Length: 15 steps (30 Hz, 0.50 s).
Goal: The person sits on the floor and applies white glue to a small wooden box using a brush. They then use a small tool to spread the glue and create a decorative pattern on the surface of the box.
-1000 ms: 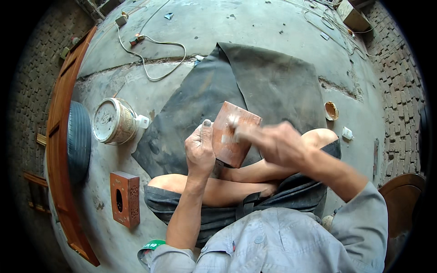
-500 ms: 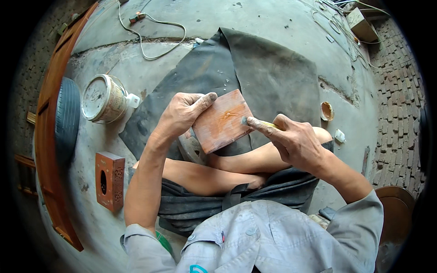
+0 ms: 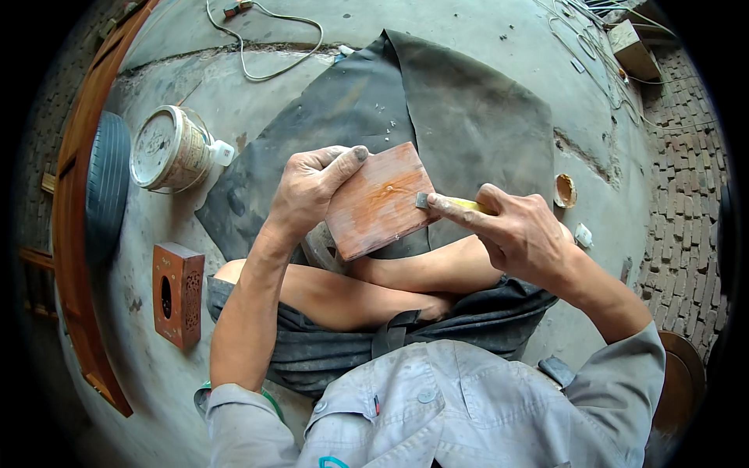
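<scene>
My left hand [image 3: 310, 191] is closed on the left edge of a rectangular reddish-brown wooden piece [image 3: 374, 214], its thumb over the upper corner. Pale, whitish smears cover the wood, with a glossier orange patch near the middle. In my right hand [image 3: 524, 235] is a small scraper with a yellow handle [image 3: 473, 206]; the index finger stretches along it toward the flat metal blade [image 3: 422, 200]. That blade rests at the right edge of the wood. Below the piece, a grey object [image 3: 318, 248] is partly hidden.
A dark sheet [image 3: 476, 117] lies beneath my crossed legs. To the left are a lidded bucket [image 3: 158, 148], a tire [image 3: 108, 187], a long wooden frame [image 3: 69, 226] and a carved box with an oval hole [image 3: 181, 285]. A small round container [image 3: 566, 190] stands at right, near cables [image 3: 597, 58].
The wooden piece has shifted slightly left and up in the picture, and the blade has moved a little up along its right edge. My view has shifted slightly too. Both grips stay the same.
</scene>
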Available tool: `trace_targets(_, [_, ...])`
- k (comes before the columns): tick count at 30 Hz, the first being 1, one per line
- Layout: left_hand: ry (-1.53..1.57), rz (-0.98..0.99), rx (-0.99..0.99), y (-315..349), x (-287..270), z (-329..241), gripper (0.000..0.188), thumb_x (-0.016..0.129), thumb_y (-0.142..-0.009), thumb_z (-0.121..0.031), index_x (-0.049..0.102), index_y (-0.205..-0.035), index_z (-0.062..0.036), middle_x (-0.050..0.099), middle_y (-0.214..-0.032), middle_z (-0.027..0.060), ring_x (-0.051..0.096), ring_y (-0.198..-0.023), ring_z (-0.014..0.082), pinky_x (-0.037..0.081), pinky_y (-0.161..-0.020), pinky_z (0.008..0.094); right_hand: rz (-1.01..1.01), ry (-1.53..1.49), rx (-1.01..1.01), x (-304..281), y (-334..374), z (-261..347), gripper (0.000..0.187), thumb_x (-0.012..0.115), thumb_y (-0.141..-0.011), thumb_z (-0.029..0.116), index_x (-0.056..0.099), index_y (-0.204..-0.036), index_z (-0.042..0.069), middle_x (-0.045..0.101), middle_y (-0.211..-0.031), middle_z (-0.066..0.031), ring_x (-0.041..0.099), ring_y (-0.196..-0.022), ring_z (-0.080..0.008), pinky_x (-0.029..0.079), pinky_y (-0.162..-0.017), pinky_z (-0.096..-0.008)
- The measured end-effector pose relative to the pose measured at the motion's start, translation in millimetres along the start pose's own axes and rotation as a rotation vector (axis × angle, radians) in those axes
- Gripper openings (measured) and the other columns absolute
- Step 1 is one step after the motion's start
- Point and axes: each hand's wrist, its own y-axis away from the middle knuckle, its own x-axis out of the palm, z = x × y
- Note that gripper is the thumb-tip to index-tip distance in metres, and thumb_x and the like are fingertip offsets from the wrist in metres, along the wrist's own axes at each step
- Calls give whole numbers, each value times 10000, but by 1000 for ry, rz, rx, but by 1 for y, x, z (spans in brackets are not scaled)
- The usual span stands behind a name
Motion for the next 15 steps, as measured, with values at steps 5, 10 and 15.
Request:
trace_targets(5, [-55,54,-6,-1,-2,3,357,685,-1001,-310,759,-943,35,659,-766,-22,533,-696,28,448,-600,218,-96,21,-69,14,-22,-1,722,639,-855,48,488,-1502,330,561,-843,-64,607,-611,-232,514,-505,-356])
trace_targets(10, [-64,49,-13,-2,-1,-1,359,682,-1003,-307,757,-945,39,662,-772,-23,538,-704,29,453,-605,217,-46,68,-85,6,-13,-13,716,624,-866,54,478,-1509,331,564,-855,-70,613,-606,-236,526,-508,-359])
trace_targets(15, [-58,57,-13,-2,-2,2,353,686,-1001,-298,755,-947,44,669,-781,-22,541,-709,28,456,-607,216,-162,38,-140,22,-25,-12,700,630,-874,72,493,-1493,368,567,-844,-70,592,-561,-244,527,-498,-356])
